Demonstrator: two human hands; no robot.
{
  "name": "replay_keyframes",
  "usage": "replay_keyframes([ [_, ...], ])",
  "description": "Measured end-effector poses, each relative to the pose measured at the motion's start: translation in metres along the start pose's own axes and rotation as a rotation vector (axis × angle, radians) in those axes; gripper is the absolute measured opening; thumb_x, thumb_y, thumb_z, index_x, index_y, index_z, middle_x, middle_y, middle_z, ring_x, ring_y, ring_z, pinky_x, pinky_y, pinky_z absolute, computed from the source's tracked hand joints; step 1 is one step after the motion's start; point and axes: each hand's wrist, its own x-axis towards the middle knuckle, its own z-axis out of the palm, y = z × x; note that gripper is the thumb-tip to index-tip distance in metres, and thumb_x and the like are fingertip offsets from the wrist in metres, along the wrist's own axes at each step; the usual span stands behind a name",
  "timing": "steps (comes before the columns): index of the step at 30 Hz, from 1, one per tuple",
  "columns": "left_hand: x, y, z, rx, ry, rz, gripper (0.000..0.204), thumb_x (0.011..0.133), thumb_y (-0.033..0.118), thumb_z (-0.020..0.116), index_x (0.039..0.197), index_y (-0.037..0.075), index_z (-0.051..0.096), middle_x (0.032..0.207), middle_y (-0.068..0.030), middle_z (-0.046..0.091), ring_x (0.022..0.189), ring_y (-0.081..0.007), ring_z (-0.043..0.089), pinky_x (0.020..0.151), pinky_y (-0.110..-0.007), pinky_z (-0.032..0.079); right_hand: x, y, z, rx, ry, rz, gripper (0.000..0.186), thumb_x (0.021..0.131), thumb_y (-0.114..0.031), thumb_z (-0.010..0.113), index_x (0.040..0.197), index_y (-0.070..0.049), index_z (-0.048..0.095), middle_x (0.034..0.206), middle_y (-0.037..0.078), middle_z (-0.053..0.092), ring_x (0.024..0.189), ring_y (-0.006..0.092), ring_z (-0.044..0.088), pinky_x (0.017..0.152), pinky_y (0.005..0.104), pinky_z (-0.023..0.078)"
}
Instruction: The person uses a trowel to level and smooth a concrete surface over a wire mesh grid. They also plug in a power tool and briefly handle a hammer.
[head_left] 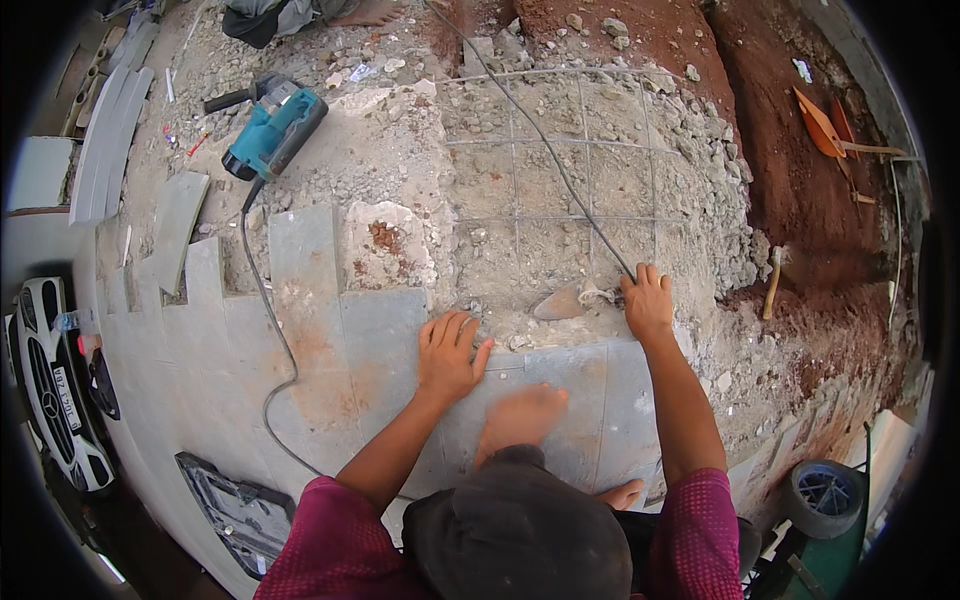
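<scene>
My left hand [452, 352] rests at the broken edge of the grey paving tiles [380, 340], fingers slightly spread and bent over it. My right hand [648, 298] is closed on a dark cable [545, 140] that runs up across the rubble. A pointed trowel [557, 303] lies between my hands, its handle partly hidden. Wire mesh [588, 140] lies on the broken concrete ahead. To the upper left, a teal power tool [273, 130] lies with its cord [265, 300] curving over the tiles. My bare foot [520, 420] is on the tile below.
Red soil trench [770, 190] at right, with orange hoe blades [820, 120] and a wooden handle [773, 280]. Loose tiles [180, 230], an open case [230, 510] and a parked car [50, 380] at left. Another person's foot [365, 15] at top. Wheelbarrow wheel [820, 490] lower right.
</scene>
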Motion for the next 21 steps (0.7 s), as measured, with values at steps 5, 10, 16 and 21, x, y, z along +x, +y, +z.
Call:
replay_keyframes([
  [5, 0.003, -0.003, -0.001, -0.056, -0.038, -0.050, 0.036, 0.091, 0.028, 0.074, 0.118, 0.005, 0.068, 0.123, -0.0110, 0.067, 0.121, -0.0292, 0.059, 0.105, -0.045, 0.038, -0.011, -0.007, -0.029, 0.150, 0.174, -0.165, 0.022, 0.096, -0.023, 0.066, 0.115, -0.013, 0.067, 0.144, 0.014, 0.050, 0.140, 0.0334, 0.041, 0.114, 0.0620, 0.030],
  [10, 0.008, 0.000, -0.006, -0.071, -0.063, -0.066, 0.034, 0.091, 0.028, 0.074, 0.115, 0.005, 0.069, 0.119, -0.0107, 0.068, 0.118, -0.0290, 0.060, 0.103, -0.044, 0.038, -0.027, -0.023, -0.083, 0.592, -0.065, -0.184, 0.030, 0.099, -0.027, 0.065, 0.117, -0.004, 0.060, 0.129, 0.022, 0.061, 0.129, 0.0432, 0.054, 0.107, 0.0547, 0.043],
  [16, 0.010, -0.002, -0.006, -0.066, -0.061, -0.054, 0.031, 0.093, 0.029, 0.071, 0.112, 0.005, 0.068, 0.118, -0.0109, 0.068, 0.116, -0.0278, 0.060, 0.102, -0.044, 0.039, -0.044, -0.077, -0.100, 0.487, -0.118, -0.108, 0.036, 0.097, -0.029, 0.068, 0.114, 0.001, 0.059, 0.143, 0.033, 0.046, 0.133, 0.0519, 0.048, 0.110, 0.0575, 0.040],
  [21, 0.009, 0.001, -0.001, -0.084, -0.060, -0.057, 0.028, 0.091, 0.027, 0.073, 0.110, 0.007, 0.070, 0.118, -0.0098, 0.068, 0.114, -0.0281, 0.060, 0.102, -0.044, 0.038, -0.043, -0.076, -0.089, 0.531, 0.227, -0.025, 0.033, 0.096, -0.028, 0.073, 0.114, -0.002, 0.064, 0.160, 0.028, 0.026, 0.152, 0.0487, 0.020, 0.124, 0.0579, 0.019],
])
